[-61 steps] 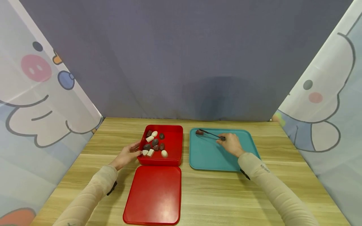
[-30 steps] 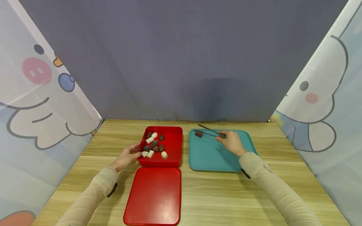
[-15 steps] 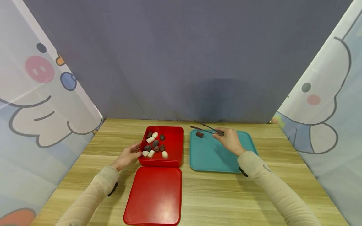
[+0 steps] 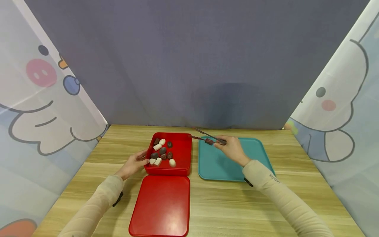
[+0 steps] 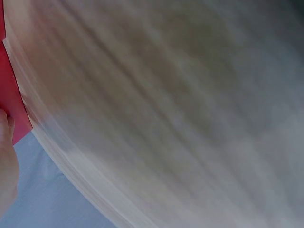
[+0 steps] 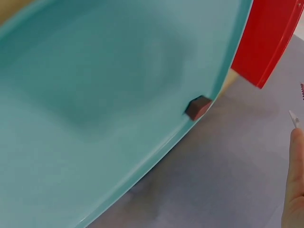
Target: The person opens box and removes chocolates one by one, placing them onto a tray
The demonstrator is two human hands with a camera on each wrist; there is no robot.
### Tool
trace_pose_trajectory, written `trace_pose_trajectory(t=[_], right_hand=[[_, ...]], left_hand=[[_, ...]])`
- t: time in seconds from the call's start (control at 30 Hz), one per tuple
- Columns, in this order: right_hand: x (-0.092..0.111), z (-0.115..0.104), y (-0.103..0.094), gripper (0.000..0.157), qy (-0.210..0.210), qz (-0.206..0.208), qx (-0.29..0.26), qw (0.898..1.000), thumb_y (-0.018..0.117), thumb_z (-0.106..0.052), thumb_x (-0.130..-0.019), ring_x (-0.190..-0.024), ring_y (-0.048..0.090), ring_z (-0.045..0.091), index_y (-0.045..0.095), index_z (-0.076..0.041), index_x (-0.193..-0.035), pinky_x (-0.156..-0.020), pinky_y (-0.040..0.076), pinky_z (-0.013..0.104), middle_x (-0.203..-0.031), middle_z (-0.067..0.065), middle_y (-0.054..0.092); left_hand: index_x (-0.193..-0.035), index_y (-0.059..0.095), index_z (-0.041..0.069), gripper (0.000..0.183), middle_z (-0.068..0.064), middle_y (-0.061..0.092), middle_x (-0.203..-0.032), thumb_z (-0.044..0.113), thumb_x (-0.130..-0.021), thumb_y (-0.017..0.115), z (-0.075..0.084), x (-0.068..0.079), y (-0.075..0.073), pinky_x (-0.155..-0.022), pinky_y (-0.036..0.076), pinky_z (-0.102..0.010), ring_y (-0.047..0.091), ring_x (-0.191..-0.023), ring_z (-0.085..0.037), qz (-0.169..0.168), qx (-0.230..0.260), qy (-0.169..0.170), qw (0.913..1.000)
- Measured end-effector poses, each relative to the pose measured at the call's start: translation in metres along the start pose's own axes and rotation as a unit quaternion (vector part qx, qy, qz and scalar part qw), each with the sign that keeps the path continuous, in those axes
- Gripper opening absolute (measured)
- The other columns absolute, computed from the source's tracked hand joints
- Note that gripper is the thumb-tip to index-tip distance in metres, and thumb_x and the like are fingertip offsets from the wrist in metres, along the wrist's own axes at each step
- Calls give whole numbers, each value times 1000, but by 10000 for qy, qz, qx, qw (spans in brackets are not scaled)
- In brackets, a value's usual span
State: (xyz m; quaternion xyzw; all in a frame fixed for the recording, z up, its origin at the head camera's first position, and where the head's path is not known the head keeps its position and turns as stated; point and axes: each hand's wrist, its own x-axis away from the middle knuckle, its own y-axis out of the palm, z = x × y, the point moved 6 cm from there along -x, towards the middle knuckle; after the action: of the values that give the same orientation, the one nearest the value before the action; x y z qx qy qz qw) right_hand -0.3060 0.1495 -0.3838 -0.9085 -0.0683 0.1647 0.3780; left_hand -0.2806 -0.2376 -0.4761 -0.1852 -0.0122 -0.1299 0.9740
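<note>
My right hand [image 4: 232, 148] holds black serrated tongs [image 4: 207, 135] by their near end, over the back left of the teal tray [image 4: 228, 164]. The tongs' two arms stand apart with nothing between them, and their tips reach the red box's back right corner. A dark brown chocolate [image 4: 209, 141] lies in the tray, partly behind one arm; the right wrist view shows this chocolate [image 6: 197, 108] by the tray's rim. My left hand [image 4: 133, 166] rests against the left side of the red box [image 4: 183, 158], thumb at the front corner. White and dark chocolates [image 4: 163, 150] lie inside it.
A flat red lid [image 4: 161, 204] lies directly in front of the box. The wooden table [image 4: 231, 210] ends at a grey curtain [image 4: 189, 65]; cartoon-print cloths [image 4: 35, 108] hang at both sides. Blurred sleeve cloth [image 5: 166, 118] fills most of the left wrist view.
The tongs opened and let go of the brown chocolate, which stays on the tray. My right hand then moved left with the tongs toward the red box. My left hand stays put.
</note>
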Motion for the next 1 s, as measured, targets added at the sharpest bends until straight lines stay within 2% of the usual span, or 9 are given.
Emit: trace_pose_trajectory(t=[0.1, 0.2, 0.37, 0.57, 0.7, 1.0], right_hand=[[0, -5, 6, 40, 55, -177, -43, 9998, 68, -24, -83, -67, 64, 15, 63, -4, -117, -52, 48, 25, -92, 10, 70], [1, -10, 12, 40, 136, -414, -178, 9989, 67, -25, -84, -67, 63, 12, 62, -5, -118, -52, 47, 24, -93, 8, 70], [3, -18, 22, 39, 148, -686, -409, 9967, 69, -22, -83, -83, 66, 13, 63, -5, -117, -62, 53, 24, -99, 7, 69], [8, -25, 33, 33, -94, -890, -123, 9959, 69, -21, -82, -78, 64, 9, 66, -6, -112, -61, 51, 23, -92, 1, 70], [13, -28, 41, 32, -208, -1185, -39, 9927, 68, -19, -83, -77, 64, 7, 67, -7, -112, -60, 51, 22, -90, -1, 69], [18, -42, 57, 33, -666, -1697, 245, 9829, 67, -21, -83, -82, 66, 12, 66, -3, -110, -68, 53, 22, -93, 5, 71]], left_hand=[[-144, 22, -2, 62, -26, 26, -146, 13, -93, 53, 2, 0, 0, -99, 41, -43, 28, -133, -39, -17, 11, 5, 10000], [-144, 22, -2, 62, -26, 26, -146, 13, -93, 53, 2, -1, 0, -99, 41, -42, 29, -133, -39, -25, 2, -6, 10000], [-144, 21, -2, 62, -26, 26, -145, 13, -93, 53, 4, -1, -1, -99, 42, -41, 29, -132, -40, -35, -27, 1, 10000], [-144, 22, -3, 62, -26, 27, -145, 13, -93, 54, 2, -2, -2, -99, 42, -41, 31, -131, -40, -4, -68, 2, 10000], [-144, 23, -2, 62, -26, 27, -145, 14, -93, 54, 1, -1, -1, -98, 42, -43, 35, -128, -42, -7, -99, -27, 9999], [-145, 23, 1, 62, -23, 28, -146, 15, -93, 54, -1, 0, 1, -99, 41, -45, 33, -131, -38, 13, -28, -96, 9999]])
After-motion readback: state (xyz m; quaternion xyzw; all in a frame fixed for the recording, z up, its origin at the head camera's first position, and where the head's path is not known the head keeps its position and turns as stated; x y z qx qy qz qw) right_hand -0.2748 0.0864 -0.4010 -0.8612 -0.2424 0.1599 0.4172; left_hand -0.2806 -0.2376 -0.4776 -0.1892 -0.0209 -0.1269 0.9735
